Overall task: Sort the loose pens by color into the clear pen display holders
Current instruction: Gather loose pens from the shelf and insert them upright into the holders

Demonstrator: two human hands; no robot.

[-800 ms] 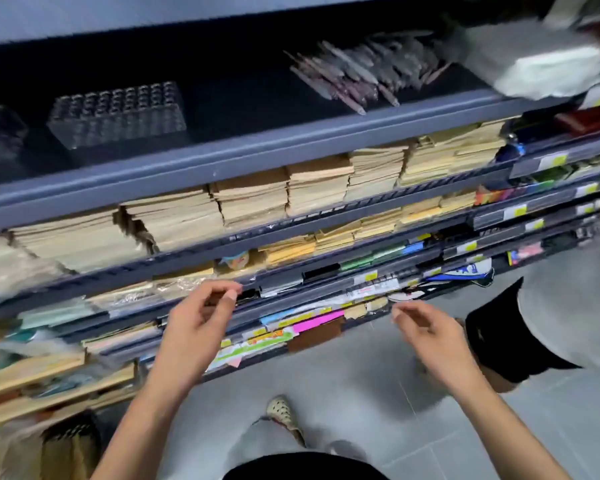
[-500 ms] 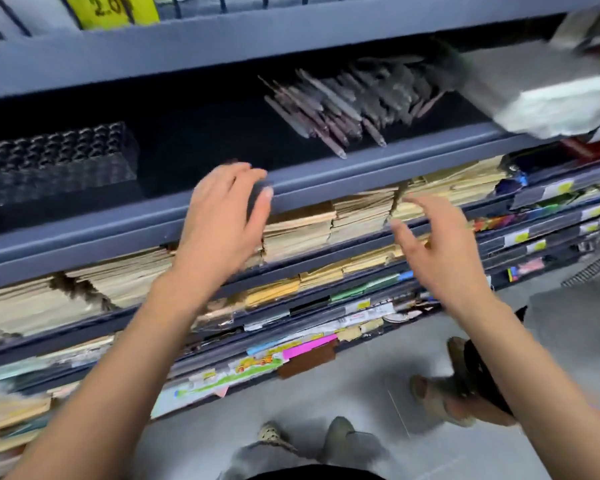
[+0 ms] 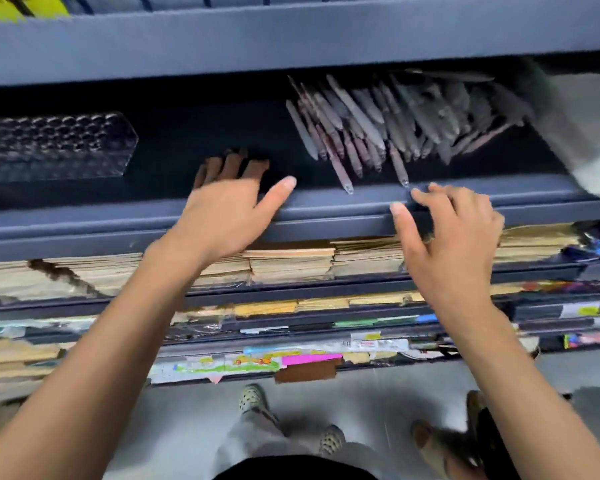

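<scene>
Left grip (image 3: pixel 222 216) is spread wide and holds nothing. Its fingers (image 3: pixel 229 164) reach over the front lip of the shelf (image 3: pixel 326 206) onto the dark shelf floor, and the thumb points sideways toward the pile of loose pens (image 3: pixel 395 123). Right grip (image 3: pixel 454 251) is also free of any load, its fingers loosely bent and thumb and forefinger held apart. It hovers at the shelf lip just in front of the pile's near edge. The forefinger tip is very near the tip of one jutting pen; whether they touch cannot be told.

The pens lie heaped and fanned on the shelf, tips toward the person, greyish ones on the pile's right and reddish ones on its left, all blurred. On the same shelf, well to the left of the pile, stands a clear pen holder (image 3: pixel 52 147) with rows of round sockets. The left grip is between it and the pile.

Up and far left of the pile is a yellow tag (image 3: pixel 21 5), its writing too smeared to read. Below the pile lie stacks of brown paper (image 3: pixel 291 265) and shelf-edge labels (image 3: pixel 575 310), none legible.
</scene>
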